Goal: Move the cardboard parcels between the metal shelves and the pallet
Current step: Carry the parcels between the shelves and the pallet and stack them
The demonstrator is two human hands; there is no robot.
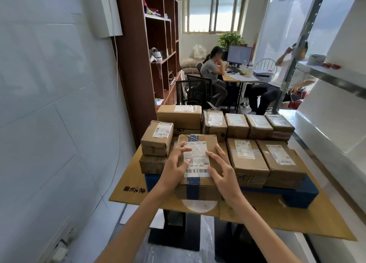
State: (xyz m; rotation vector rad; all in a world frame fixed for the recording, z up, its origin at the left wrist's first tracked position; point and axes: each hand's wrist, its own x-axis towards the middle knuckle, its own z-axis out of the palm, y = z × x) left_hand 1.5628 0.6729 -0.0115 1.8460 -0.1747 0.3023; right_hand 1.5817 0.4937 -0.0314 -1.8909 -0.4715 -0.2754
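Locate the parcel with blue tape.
Head view, front-centre on the pallet: the blue-taped parcel lies under left hand and right hand, between a small parcel and a long parcel.

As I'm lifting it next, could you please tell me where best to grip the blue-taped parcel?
Probably its left and right sides near the front corners, reached from the near side: the blue-taped parcel lies flat with its front face free, while the parcel to its right crowds it further back.

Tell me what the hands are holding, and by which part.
Nothing is gripped: the left hand and right hand press on the top face of the blue-taped parcel, either side of its label.
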